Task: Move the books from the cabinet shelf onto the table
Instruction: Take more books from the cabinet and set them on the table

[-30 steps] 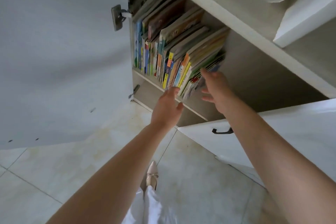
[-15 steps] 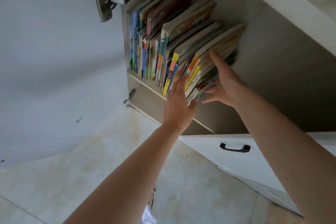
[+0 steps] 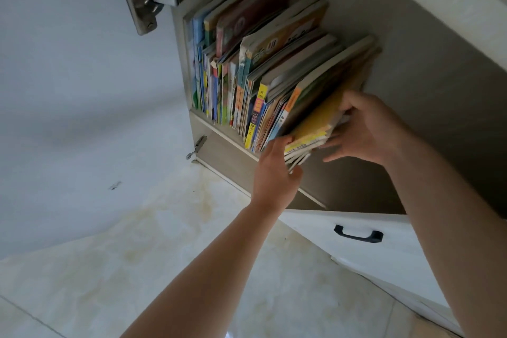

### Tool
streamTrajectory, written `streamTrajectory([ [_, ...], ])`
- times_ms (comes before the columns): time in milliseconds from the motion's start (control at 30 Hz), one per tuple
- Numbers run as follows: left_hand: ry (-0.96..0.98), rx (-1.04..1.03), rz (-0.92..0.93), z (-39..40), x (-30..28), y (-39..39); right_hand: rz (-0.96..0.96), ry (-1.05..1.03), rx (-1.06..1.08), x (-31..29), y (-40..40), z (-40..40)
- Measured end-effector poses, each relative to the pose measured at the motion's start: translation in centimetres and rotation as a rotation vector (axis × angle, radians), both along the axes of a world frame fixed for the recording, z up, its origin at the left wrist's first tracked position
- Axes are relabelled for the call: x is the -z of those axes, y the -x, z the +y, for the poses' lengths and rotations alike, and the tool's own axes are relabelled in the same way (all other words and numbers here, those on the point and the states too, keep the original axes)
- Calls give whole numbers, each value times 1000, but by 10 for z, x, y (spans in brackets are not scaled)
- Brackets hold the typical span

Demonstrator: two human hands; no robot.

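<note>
A row of thin colourful books (image 3: 247,77) leans to the right on the cabinet shelf (image 3: 216,130). At the row's right end, a bunch of books with a yellow cover (image 3: 315,121) is tipped out from the rest. My right hand (image 3: 365,129) holds this bunch from the right, thumb on the yellow cover and fingers beneath. My left hand (image 3: 277,170) grips the bunch's lower corner, fingertips wedged at the spines and thumb under the edges. No table is in view.
The open white cabinet door (image 3: 82,63) stands at the left on a metal hinge (image 3: 142,0). Below the shelf is a white drawer with a black handle (image 3: 356,236). Pale tiled floor (image 3: 137,269) lies underneath. The shelf's right part holds nothing.
Both hands have reached the right end of the row and taken hold of the last bunch, which now tilts away from the other books. The camera has moved closer.
</note>
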State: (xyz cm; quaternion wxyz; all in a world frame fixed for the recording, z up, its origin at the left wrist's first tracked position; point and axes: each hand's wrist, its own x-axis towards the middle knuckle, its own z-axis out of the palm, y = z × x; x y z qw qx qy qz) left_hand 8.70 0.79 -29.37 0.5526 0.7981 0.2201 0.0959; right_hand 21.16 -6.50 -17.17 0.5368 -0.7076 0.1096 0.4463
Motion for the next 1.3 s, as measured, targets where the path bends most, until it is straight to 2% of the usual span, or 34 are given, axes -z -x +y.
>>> streamTrajectory([
  [100,-35,30,39,-10,10,-7,-14,73,-19,-3,1,-1],
  [300,-119,-29,55,-22,27,-31,-42,86,-13,6,3,0],
  [500,-206,-151,-12,-30,45,-38,-105,126,11,10,4,-3],
  [667,-190,-238,-40,-40,42,-30,-93,127,36,9,15,-8],
  [833,-155,-247,-45,-39,43,12,-28,155,-33,10,44,-7],
  [1000,-138,-221,-57,-8,43,49,74,93,-82,17,78,-2],
  [1100,-55,-194,-45,16,41,63,101,9,-151,18,88,-9],
  [1200,3,-142,-74,35,47,72,-25,97,-78,39,82,-27],
  [1300,96,-101,-121,44,57,79,-316,344,51,77,64,-47],
])
